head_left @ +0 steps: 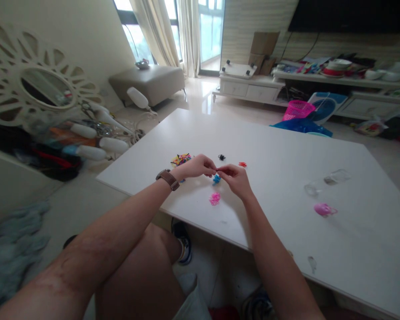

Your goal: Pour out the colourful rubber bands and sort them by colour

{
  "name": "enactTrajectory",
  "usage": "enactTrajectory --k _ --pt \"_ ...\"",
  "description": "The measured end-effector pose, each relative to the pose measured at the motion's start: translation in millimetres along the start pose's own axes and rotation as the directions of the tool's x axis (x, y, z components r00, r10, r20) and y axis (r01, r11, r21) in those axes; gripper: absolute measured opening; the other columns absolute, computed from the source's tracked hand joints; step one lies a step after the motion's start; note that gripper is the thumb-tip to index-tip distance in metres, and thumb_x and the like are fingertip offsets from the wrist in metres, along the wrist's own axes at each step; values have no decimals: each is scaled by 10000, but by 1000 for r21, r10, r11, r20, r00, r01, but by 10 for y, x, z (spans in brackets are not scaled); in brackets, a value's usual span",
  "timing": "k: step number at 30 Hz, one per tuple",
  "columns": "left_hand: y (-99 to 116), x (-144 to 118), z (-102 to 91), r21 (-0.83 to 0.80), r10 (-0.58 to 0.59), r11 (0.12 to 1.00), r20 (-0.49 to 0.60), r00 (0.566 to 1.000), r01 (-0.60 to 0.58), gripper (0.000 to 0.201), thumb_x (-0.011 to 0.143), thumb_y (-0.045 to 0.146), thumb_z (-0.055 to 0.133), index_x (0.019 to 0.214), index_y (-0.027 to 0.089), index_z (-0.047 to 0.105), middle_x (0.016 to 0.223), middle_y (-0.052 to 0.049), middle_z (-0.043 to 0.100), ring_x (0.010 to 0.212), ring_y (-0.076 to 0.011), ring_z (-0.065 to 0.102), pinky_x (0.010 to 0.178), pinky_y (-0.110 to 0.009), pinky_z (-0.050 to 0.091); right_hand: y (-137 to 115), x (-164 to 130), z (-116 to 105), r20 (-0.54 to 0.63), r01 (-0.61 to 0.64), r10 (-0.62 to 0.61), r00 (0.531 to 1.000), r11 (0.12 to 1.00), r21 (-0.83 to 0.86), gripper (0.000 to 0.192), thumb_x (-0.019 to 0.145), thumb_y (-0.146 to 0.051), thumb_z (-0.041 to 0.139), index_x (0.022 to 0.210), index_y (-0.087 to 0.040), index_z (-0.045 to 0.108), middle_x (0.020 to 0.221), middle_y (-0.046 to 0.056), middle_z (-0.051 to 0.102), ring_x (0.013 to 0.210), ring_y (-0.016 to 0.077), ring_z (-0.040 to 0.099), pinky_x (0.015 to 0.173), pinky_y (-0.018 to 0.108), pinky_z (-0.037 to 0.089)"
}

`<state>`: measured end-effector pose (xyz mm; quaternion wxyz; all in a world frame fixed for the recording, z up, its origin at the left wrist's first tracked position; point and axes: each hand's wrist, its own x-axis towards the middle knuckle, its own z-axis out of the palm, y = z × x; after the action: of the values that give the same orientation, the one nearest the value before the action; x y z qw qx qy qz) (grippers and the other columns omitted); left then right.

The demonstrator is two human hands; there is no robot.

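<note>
My left hand (204,166), with a brown watch (168,179) at the wrist, and my right hand (234,177) meet fingertip to fingertip above the white table (270,151). Both are closed in a pinch; a tiny dark thing may be between them, too small to name. Just below the fingertips lies a blue clump of small bands (216,179). Nearer me is a pink clump (215,198). Beyond the hands sit a black clump (222,157) and an orange-red clump (242,164). My left hand partly hides a mixed multicoloured pile of bands (180,160).
On the table's right side are a clear plastic container (337,177), a round clear piece (311,190) and a pink-purple pouch-like object (325,210). A small clear piece (312,264) lies by the front edge. White lamp shades (113,145) stand left of the table.
</note>
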<state>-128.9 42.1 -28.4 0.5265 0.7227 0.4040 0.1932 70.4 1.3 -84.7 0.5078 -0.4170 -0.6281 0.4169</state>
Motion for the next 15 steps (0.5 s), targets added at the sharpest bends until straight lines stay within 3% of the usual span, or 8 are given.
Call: enactTrajectory --k 3,10,13,15 --pt "-12 18 15 2 1 1000 7 1000 -1 139 753 183 709 858 104 755 714 -57 726 659 -118 640 646 -235 499 28 -2 -8 -24 2 -3 1000 998 -55 126 769 -316 753 809 -198 741 757 32 733 713 188 683 699 324 544" --pt "-62 90 -7 98 17 995 -12 1000 -16 125 761 173 686 841 99 746 683 -59 715 635 -129 652 608 -225 491 41 33 -93 16 43 -41 999 966 -254 69 766 -240 684 785 -187 725 739 22 730 677 176 676 672 300 534" --pt "-49 92 -82 219 -22 974 -164 986 59 133 777 167 656 863 104 734 687 -59 717 622 -131 661 590 -213 485 42 180 -176 -82 28 -68 994 909 -415 80 774 -205 645 775 -183 722 714 16 715 653 163 653 669 287 510" --pt "-34 76 -150 295 -50 944 -304 951 144 160 785 157 633 903 111 729 702 -57 720 617 -128 662 583 -204 477 55 346 -227 -144 8 -96 985 855 -518 97 783 -188 627 777 -177 724 746 28 714 668 161 648 685 284 501"
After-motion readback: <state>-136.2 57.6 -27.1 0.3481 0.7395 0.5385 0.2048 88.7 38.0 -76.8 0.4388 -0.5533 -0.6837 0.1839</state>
